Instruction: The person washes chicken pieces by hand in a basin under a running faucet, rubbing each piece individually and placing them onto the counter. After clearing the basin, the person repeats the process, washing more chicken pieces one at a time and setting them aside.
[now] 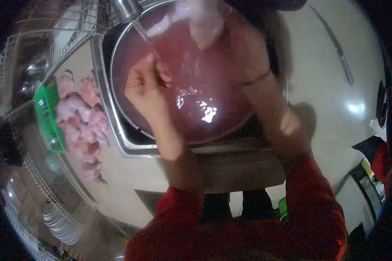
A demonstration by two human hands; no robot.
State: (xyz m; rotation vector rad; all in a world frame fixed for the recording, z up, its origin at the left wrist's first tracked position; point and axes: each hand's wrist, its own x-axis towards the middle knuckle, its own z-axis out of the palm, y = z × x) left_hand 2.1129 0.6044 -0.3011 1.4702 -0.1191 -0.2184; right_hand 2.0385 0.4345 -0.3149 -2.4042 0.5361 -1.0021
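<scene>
A kitchen. A steel sink is set in a pale counter. Above the sink, a tap runs into a round basin of pinkish water. Left of the sink, raw meat lies beside a green basket, and plates stand racked. A knife lies right of the sink.

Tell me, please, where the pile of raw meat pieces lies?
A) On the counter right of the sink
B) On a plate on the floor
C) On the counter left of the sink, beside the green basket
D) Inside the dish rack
C: the pink meat pieces lie on the counter against the green basket, left of the sink that holds the bowl of reddish water.
</scene>
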